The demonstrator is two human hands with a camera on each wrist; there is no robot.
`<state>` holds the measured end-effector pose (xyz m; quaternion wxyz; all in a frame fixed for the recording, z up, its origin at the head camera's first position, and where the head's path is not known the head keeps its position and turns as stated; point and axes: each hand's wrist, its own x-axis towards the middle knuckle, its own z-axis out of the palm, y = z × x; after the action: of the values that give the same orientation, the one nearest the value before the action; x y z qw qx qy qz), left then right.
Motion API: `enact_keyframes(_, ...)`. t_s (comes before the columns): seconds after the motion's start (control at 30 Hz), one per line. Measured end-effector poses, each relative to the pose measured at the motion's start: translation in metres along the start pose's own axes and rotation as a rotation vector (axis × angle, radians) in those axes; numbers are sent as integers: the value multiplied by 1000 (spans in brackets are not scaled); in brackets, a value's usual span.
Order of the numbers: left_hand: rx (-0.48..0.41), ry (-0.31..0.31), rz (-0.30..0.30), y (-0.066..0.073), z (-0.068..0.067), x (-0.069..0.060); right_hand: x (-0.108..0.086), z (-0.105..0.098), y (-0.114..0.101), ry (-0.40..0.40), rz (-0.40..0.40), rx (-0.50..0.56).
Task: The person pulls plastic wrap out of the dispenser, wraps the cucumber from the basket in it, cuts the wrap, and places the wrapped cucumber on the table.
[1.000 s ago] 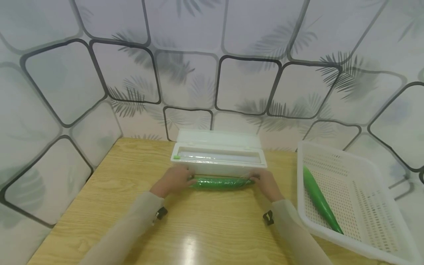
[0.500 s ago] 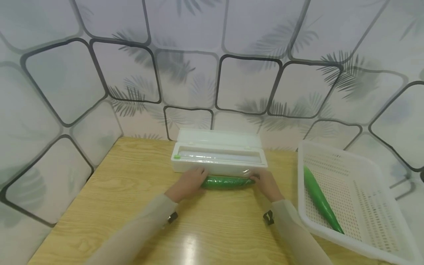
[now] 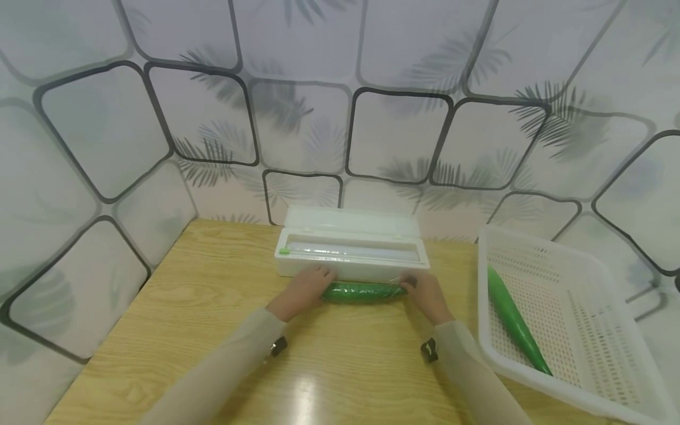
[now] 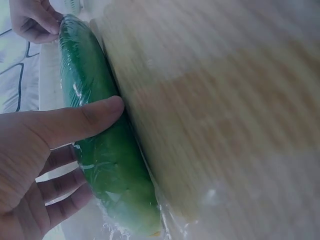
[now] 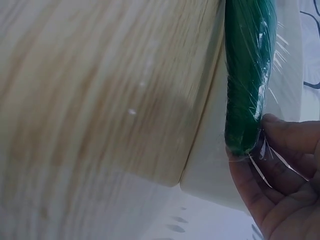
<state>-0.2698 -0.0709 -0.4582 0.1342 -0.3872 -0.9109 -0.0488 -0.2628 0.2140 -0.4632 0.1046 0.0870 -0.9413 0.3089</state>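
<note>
A green cucumber (image 3: 363, 292) in clear film lies on the table in front of a white film box (image 3: 350, 269). My left hand (image 3: 304, 290) holds it near its left end; in the left wrist view the thumb of that hand (image 4: 45, 145) lies across the wrapped cucumber (image 4: 107, 165), with the fingers on its far side. At the other end, my right hand (image 3: 427, 293) pinches film; in the right wrist view, the fingers and thumb of that hand (image 5: 280, 175) gather film at the tip of the cucumber (image 5: 247, 75).
The box lid (image 3: 350, 221) stands raised at the back, with a film roll (image 3: 350, 251) and a green slider (image 3: 284, 251) below it. To the right, a white basket (image 3: 563, 389) holds another green cucumber (image 3: 515, 321). A patterned wall (image 3: 303, 130) rises behind the table (image 3: 159, 319).
The left hand has moved right from beyond the cucumber's left end onto that end. The right hand has stayed at the other end.
</note>
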Motion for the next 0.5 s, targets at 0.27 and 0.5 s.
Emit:
enact_keyframes(0.27,26,49,-29,6,6,0,-2,0,-4,-7,-35,-56)
enact_keyframes(0.5,-3,-2,-61,12,4,1,-2,-1,-4,-13,-48,-51)
